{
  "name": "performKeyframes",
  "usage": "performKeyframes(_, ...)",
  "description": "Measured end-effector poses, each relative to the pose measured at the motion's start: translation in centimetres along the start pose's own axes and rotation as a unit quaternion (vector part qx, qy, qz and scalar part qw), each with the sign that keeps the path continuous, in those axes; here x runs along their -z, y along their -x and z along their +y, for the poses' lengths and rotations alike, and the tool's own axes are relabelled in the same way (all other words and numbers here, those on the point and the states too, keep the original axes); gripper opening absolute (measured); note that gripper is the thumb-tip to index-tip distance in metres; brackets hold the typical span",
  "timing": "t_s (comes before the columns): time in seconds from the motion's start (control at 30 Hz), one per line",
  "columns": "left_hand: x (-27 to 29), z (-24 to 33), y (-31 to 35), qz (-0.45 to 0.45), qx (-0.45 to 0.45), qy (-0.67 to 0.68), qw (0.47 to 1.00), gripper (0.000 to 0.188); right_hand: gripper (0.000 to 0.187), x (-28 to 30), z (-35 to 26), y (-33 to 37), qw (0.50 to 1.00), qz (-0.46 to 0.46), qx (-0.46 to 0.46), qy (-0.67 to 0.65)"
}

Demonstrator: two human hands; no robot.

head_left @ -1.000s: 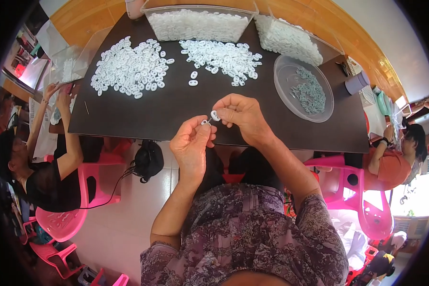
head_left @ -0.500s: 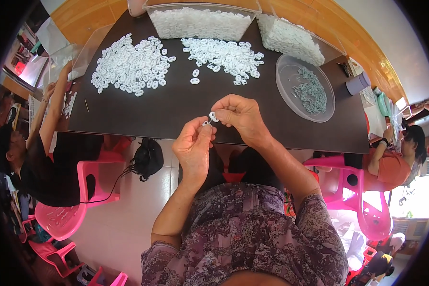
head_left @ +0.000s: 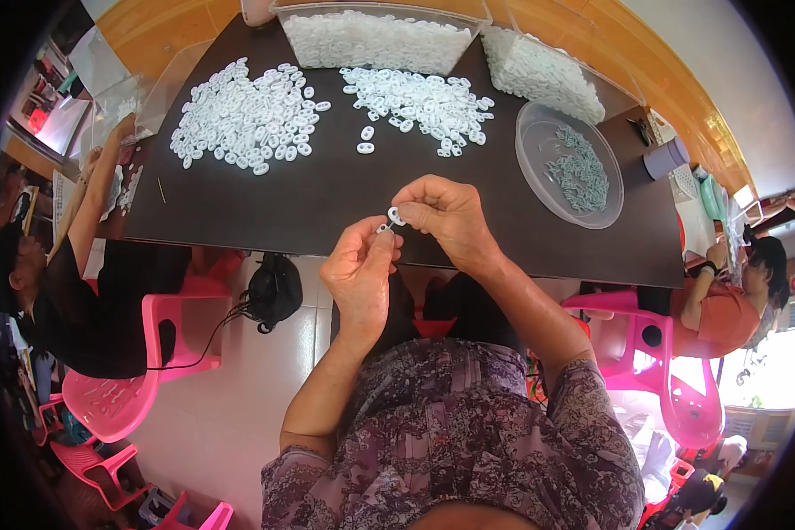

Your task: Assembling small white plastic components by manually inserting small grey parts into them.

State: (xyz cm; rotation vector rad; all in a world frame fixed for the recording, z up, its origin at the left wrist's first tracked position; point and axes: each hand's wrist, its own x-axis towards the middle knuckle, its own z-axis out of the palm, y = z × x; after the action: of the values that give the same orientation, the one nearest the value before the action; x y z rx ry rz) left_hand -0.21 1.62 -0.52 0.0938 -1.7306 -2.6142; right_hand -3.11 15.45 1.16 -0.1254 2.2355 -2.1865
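Over the near edge of the dark table, my two hands meet with their fingertips almost touching. My left hand (head_left: 359,272) is closed, pinching a small white oval plastic piece (head_left: 382,228) between thumb and fingers. Just above it, my right hand (head_left: 450,223) pinches a second white plastic piece (head_left: 395,215). Something thin seems to bridge the two pieces, too small to make out. Beyond my hands lie a large left pile of white two-holed oval pieces (head_left: 243,119) and a smaller pile (head_left: 424,106). Two loose ovals (head_left: 366,148) rest near the smaller pile.
A round clear tray (head_left: 532,190) at the right holds small grey-green parts (head_left: 579,172). Clear bins of white pieces (head_left: 375,44) line the back. A grey-purple cup (head_left: 665,157) stands at the right edge. People sit at both sides on pink chairs (head_left: 155,353). A black bag (head_left: 274,291) hangs left.
My hands keep the same pinch in nearly the same place. The view has shifted slightly. At the left, the other person's arms have moved a little.
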Motion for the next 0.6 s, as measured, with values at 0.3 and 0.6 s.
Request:
performKeyframes(0.3,-0.22,-0.25,-0.1,0.001,0.004,0.001,1.0,0.015,0.009,-0.25,0.64,0.17,1.0,-0.007,0.016,0.011)
performKeyframes(0.6,0.05,-0.99,-0.47,-0.031,-0.028,0.027,0.999,0.025,0.012,-0.7,0.45,0.64,1.0,-0.006,0.013,-0.011)
